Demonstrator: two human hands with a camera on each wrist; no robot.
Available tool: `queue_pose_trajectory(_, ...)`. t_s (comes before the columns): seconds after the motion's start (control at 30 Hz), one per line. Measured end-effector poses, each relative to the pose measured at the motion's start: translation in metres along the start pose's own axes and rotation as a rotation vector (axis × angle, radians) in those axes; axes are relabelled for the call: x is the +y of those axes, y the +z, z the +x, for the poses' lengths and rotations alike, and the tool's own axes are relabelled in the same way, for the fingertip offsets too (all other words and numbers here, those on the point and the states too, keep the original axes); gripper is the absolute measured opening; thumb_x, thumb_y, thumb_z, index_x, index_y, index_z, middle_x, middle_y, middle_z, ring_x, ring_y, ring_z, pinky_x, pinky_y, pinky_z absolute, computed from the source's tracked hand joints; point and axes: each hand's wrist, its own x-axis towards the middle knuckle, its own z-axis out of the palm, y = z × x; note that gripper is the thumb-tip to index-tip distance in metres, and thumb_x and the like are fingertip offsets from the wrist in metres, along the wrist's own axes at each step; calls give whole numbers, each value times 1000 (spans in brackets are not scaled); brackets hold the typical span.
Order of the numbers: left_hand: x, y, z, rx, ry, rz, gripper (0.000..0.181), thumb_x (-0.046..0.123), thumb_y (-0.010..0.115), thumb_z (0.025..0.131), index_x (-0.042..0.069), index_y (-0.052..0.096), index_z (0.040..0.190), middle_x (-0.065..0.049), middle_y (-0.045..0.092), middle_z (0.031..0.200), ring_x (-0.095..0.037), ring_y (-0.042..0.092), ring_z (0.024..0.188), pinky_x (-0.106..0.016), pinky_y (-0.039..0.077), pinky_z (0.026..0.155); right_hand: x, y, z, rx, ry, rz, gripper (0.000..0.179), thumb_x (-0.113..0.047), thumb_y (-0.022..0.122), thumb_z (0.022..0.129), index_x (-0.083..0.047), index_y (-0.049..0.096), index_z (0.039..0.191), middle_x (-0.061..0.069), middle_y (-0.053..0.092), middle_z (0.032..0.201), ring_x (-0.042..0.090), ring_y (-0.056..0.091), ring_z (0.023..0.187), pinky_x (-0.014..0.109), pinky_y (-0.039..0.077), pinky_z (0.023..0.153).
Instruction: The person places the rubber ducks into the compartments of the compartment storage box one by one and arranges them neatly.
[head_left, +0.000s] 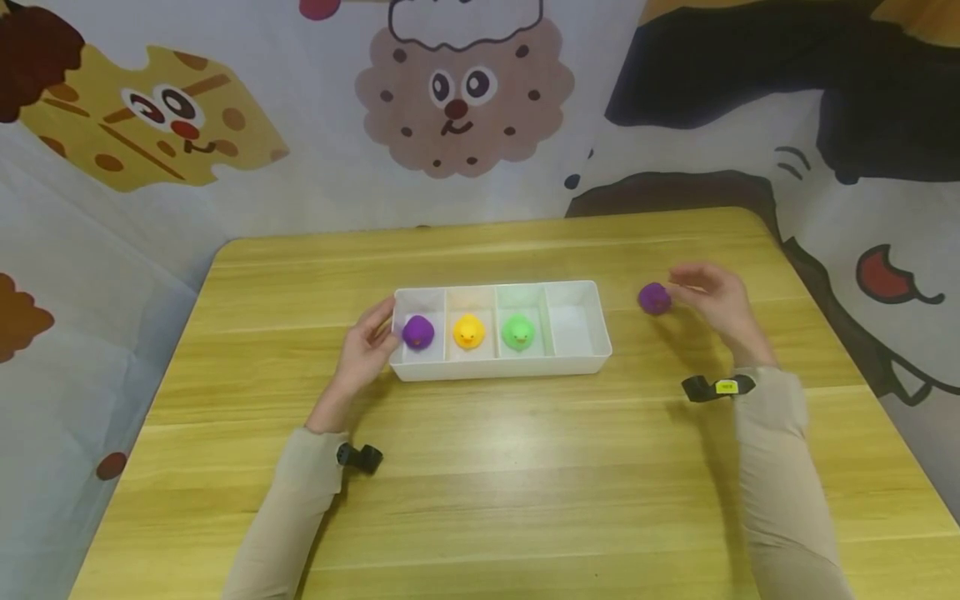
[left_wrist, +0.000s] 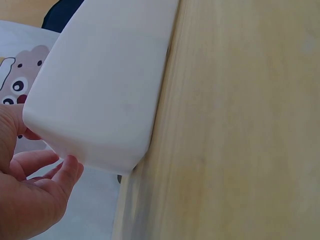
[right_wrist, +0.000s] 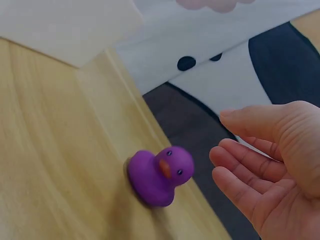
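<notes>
A long white tray with compartments [head_left: 495,368] stands on the table. My left hand [head_left: 365,350] holds its left end, fingers against the outer wall [left_wrist: 95,145] and thumb at the rim. From the left, its compartments hold a purple rubber duck [head_left: 417,332], a yellow rubber duck [head_left: 468,332] and a green rubber duck [head_left: 518,332]. Right of the tray another purple rubber duck [right_wrist: 152,177] stands upright on the table. Beside it my right hand [head_left: 712,298] has loosely bent fingers [right_wrist: 240,185], a gap separating them from the duck in the right wrist view.
The wooden table [head_left: 495,483] reaches back to a cloth backdrop [head_left: 315,192] printed with cartoon food and faces. Small black cameras sit on both wrists, one on the left [head_left: 360,457] and one on the right [head_left: 716,387].
</notes>
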Motion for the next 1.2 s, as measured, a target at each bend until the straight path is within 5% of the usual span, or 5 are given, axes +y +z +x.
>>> queue_pose_trajectory(0.5, 8, 1, -2, -2, -11, 0, 52, -19, 48, 84, -15, 34, 134, -29, 29, 144, -39, 32, 133, -34, 34, 110, 19, 0, 0, -56, 124, 14, 46, -16, 68, 86, 4, 52, 124, -5, 64, 106, -5, 58, 88, 9, 52, 74)
queue_pose_trajectory(0.87, 1, -1, 0, -8, 5, -3, 51, -18, 48, 86, -15, 34, 134, -29, 29, 144, -39, 32, 133, -34, 34, 110, 24, 4, 2, -65, 68, -39, 44, -11, 69, 85, 9, 53, 122, -3, 65, 106, -1, 57, 92, 6, 50, 74)
queue_pose_trajectory(1.2, 0, 0, 0, -6, 12, -2, 52, -19, 48, 84, -16, 34, 134, -29, 30, 143, -39, 32, 132, -34, 34, 110, 19, 7, 2, -93, 73, -89, 43, -4, 66, 86, 12, 50, 122, 19, 60, 117, 6, 56, 94, 5, 48, 72)
